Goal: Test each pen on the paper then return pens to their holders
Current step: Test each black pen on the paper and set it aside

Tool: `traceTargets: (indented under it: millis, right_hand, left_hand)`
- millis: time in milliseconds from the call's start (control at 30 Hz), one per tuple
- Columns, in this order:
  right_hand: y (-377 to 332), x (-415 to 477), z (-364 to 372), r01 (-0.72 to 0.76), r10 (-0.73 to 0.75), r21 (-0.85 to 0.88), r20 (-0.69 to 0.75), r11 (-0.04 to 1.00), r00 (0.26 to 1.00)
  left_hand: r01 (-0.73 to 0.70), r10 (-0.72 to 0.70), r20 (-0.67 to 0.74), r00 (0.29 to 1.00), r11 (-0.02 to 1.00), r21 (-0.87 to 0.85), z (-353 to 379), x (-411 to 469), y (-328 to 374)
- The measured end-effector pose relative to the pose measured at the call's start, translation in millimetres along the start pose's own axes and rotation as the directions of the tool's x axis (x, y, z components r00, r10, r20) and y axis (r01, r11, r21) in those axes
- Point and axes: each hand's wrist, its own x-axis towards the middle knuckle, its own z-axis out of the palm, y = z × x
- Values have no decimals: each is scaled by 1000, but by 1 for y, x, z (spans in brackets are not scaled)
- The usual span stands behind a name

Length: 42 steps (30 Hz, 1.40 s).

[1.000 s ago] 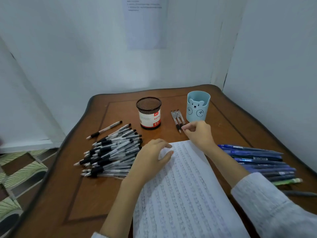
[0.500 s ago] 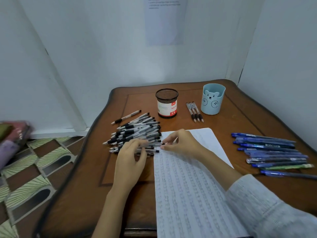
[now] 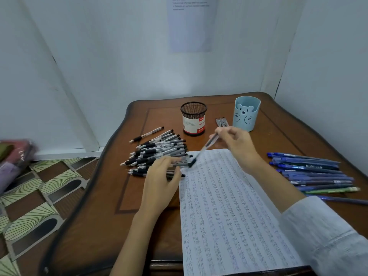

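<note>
Paper point(image 3: 229, 206), lined and covered in rows of small handwritten test marks, lies on the wooden bench point(image 3: 95, 206) and runs off the bench's near edge. Above the paper's far left corner the right hand point(image 3: 237, 142) pinches a black-grip pen point(image 3: 201, 153) between thumb and fingers. The pen slants down and to the left, its dark end over that corner. It is blurred, and whether it touches the sheet cannot be told. A pale sleeve point(image 3: 328, 236) covers the right forearm, which crosses the paper's right side.

Just left of the paper, the left hand point(image 3: 161, 176) lies palm down on a heap of black pens point(image 3: 157, 150), fingers bent over the barrels nearest the sheet's edge — whether they actually clasp one cannot be told. A single black pen point(image 3: 146, 134) lies apart on the far left side of the heap.

Beyond the paper's far edge stand two holders: a black mesh holder point(image 3: 193, 118) with a red-and-white label, and to its right a light blue bear cup point(image 3: 247, 113). Three pens point(image 3: 221, 122) lie side by side between them. Right of the paper, blue pens point(image 3: 312, 172) lie in a loose row with a green pen point(image 3: 334, 189) near its close end.

A printed sheet point(image 3: 191, 24) hangs on the white wall beyond the paper — its text is too small to read.
</note>
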Motion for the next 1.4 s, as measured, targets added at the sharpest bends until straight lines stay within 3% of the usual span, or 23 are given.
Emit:
traceTargets:
  millis: [133,267,400,500,633,733,900,1000,1100,1200,1300,1400]
  right_hand:
    - [-6,8,-21,-43,129,391,-195,919,972]
    - [-2,13,-49,-158,352,609,-213,777,911]
    - [4,14,-67,-198,466,695,-218,691,858]
    - [7,10,-75,-164,433,772,-155,614,888]
    - [12,8,-85,-156,372,705,-163,691,914]
    - [21,13,-87,-240,447,805,-34,542,894]
    - [40,26,-80,-410,522,678,46,610,852]
    - [44,32,-71,-356,475,621,-30,698,880]
    - [48,41,-64,-282,394,427,-200,859,897]
    - [51,48,-60,-187,251,235,-281,954,926]
    - [55,54,-61,-80,76,-10,-224,997,972]
    - [58,59,-60,-72,21,-216,-229,974,973]
  left_hand:
    - [-38,37,67,997,999,25,11,10,10]
    - [-71,62,205,977,997,38,28,22,25]
    - [-102,68,375,925,992,72,54,38,36]
    - [-139,66,473,878,983,122,72,49,43]
    - [-166,60,527,848,974,156,87,53,42]
    - [-193,83,534,841,969,152,93,52,37]
    - [-223,137,493,859,967,121,98,55,33]
    - [-231,145,500,854,966,115,103,56,28]
    - [-243,150,494,856,962,128,104,59,27]
    - [-270,157,507,848,950,157,107,62,26]
    - [-298,173,495,851,936,185,110,65,24]
    - [-318,177,504,845,925,208,110,68,23]
